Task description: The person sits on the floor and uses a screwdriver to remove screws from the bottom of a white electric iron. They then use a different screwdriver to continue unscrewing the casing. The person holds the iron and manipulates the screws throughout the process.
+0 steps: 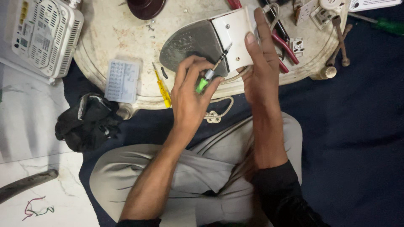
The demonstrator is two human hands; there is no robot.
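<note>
Hands at work on an upturned electric iron (191,44) at the near edge of a worn round table (109,29): the left hand (191,94) is closed around a green-handled screwdriver (212,69) whose tip meets the iron's white rear cover (233,35), while the right hand (261,69) grips that cover, fingers extended along its edge. Just left of the iron lie a yellow tester screwdriver (162,86) and a pale plastic case (122,80); red-handled pliers (284,46) sit to its right.
</note>
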